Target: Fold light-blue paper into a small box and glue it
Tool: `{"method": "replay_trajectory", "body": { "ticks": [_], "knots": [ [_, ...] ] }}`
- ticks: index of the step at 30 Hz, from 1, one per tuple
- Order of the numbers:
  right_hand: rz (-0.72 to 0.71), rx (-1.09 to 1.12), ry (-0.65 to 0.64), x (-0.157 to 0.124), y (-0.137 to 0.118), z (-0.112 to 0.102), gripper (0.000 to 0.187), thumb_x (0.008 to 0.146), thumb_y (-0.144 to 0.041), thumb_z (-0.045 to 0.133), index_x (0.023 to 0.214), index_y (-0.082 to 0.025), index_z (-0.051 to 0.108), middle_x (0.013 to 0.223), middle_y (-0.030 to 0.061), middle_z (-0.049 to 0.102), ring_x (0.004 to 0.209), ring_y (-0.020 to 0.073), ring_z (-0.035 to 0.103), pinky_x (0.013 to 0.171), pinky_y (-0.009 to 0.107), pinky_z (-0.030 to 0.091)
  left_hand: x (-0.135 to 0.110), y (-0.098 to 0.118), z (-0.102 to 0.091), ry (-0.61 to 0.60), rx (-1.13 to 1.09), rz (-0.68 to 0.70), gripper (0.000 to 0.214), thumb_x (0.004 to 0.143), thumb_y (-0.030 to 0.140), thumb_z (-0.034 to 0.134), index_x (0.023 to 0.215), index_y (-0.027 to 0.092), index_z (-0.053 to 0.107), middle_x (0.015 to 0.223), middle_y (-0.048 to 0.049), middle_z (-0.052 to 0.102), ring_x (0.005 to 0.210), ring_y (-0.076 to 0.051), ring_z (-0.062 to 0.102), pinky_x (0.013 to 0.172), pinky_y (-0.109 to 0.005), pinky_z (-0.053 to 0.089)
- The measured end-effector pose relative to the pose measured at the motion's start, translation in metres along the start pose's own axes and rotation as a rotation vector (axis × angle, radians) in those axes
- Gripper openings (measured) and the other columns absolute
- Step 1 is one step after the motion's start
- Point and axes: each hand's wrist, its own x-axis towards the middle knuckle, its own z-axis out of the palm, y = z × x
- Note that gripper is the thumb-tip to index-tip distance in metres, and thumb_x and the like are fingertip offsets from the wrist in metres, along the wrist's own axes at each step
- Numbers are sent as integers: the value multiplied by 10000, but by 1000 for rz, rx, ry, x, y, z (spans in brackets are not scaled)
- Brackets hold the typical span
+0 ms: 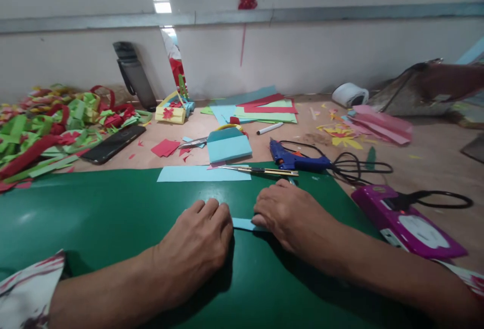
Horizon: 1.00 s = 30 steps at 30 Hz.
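A narrow light-blue paper strip (244,224) stretches between my two hands, low over the green mat (124,203). My left hand (204,235) is closed on its left end, knuckles up. At the other end, my right hand (282,213) pinches the strip; the fingertips are partly hidden. Just beyond the hands lies a wider light-blue paper strip (185,174), flat on the mat. A craft knife (264,170) rests across its right end. Behind it sits a folded light-blue paper piece (229,148), with scissors (194,142) partly under it.
A blue glue gun (298,160) and its looping black cord lie right of centre, near a purple power strip (410,223). A phone (113,145), a heap of paper strips (49,127) and a dark bottle (135,76) occupy the left. Coloured sheets (264,109) lie at the back.
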Motion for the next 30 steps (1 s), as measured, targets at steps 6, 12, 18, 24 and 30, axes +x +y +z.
{"method": "replay_trajectory", "body": {
  "ticks": [6, 12, 18, 24, 30],
  "knots": [
    [-130, -219, 174, -13, -5, 9, 149, 807, -190, 569, 659, -173, 570, 663, 29, 591, 633, 180, 490, 681, 342, 299, -1, -8, 7, 72, -21, -25, 129, 828, 103, 475, 882, 117, 591, 766, -67, 562, 693, -213, 469, 601, -363, 408],
    [-140, -325, 375, -3, -5, 8, 295, 806, -7, 357, 636, -158, 545, 589, 47, 552, 552, 167, 440, 708, 356, 318, 5, -17, -3, 107, -33, -137, 168, 819, 49, 435, 876, 133, 569, 931, -98, 585, 857, -242, 502, 605, -319, 464],
    [-187, -353, 494, 3, -6, 8, 289, 811, -7, 342, 674, -148, 554, 555, 33, 528, 518, 172, 438, 683, 345, 330, 16, -15, -4, 62, -183, -242, 246, 793, 4, 397, 904, 164, 548, 915, -61, 598, 812, -184, 557, 588, -252, 475],
    [-178, -279, 501, 3, -7, 8, 308, 805, 0, 314, 684, -157, 549, 553, 19, 526, 505, 164, 431, 732, 357, 344, 18, -20, 2, 110, -241, -268, 237, 760, -17, 387, 748, 166, 536, 631, -4, 585, 551, -152, 534, 492, -243, 388],
    [-165, -170, 539, 6, -6, 9, 290, 836, -46, 327, 727, -154, 573, 575, 7, 555, 520, 148, 452, 810, 357, 347, 15, -18, 0, 238, -166, -233, 249, 767, -2, 369, 683, 167, 532, 518, 11, 525, 438, -131, 450, 418, -239, 231]
  ]
}}
